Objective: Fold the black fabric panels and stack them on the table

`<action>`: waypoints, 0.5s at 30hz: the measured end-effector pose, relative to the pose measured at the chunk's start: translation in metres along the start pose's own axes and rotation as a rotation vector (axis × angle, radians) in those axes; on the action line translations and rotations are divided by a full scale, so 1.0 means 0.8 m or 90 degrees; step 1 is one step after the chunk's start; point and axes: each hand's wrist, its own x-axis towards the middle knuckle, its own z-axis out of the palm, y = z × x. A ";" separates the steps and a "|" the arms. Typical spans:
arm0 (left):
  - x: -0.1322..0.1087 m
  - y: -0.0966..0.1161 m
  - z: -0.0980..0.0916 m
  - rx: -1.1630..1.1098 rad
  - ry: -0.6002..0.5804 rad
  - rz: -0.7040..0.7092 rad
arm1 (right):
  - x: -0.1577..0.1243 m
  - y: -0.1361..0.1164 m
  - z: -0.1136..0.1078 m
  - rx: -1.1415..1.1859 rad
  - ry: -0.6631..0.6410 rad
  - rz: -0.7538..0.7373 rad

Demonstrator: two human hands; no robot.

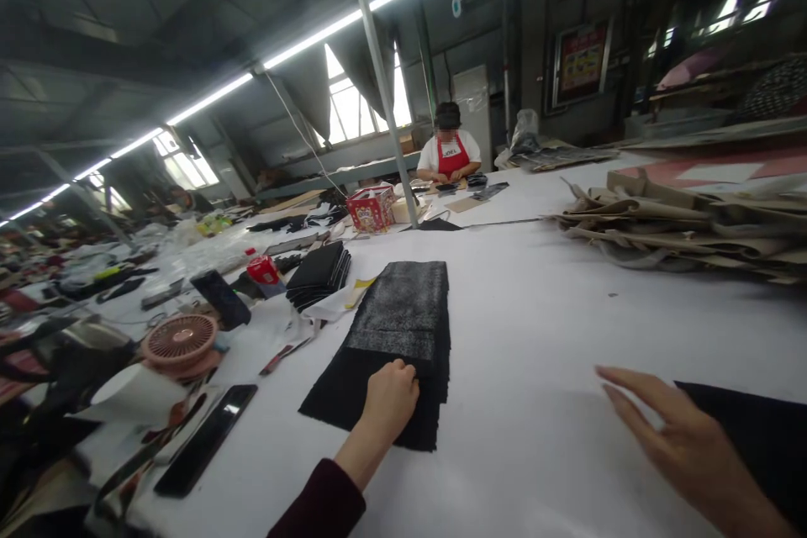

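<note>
A panel of black fabric with a whitish, speckled face (403,303) lies over larger black fabric pieces (353,391) on the white table. My left hand (392,393) is closed at the panel's near edge, its fingertips curled under and partly hidden. Off to the right, my right hand (687,437) is held with thumb and fingers apart, nothing between them. Beside and partly behind it is another black fabric piece (756,420), cut off by the frame edge.
A stack of folded black fabric (319,269), a pink fan (181,342), a black phone (208,439) and a red-handled tool (277,359) lie to the left. Brown material (668,223) is piled at the right. Across the table, a person in a red apron (451,156) works.
</note>
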 end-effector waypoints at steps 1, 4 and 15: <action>0.003 -0.001 0.004 -0.009 -0.002 0.007 | 0.001 -0.023 0.027 0.041 -0.034 0.015; 0.014 -0.011 0.010 -0.065 -0.002 0.017 | 0.004 -0.091 0.100 0.151 -0.201 0.051; 0.038 -0.082 0.011 -0.556 -0.062 0.010 | 0.019 -0.164 0.251 0.092 -0.379 -0.112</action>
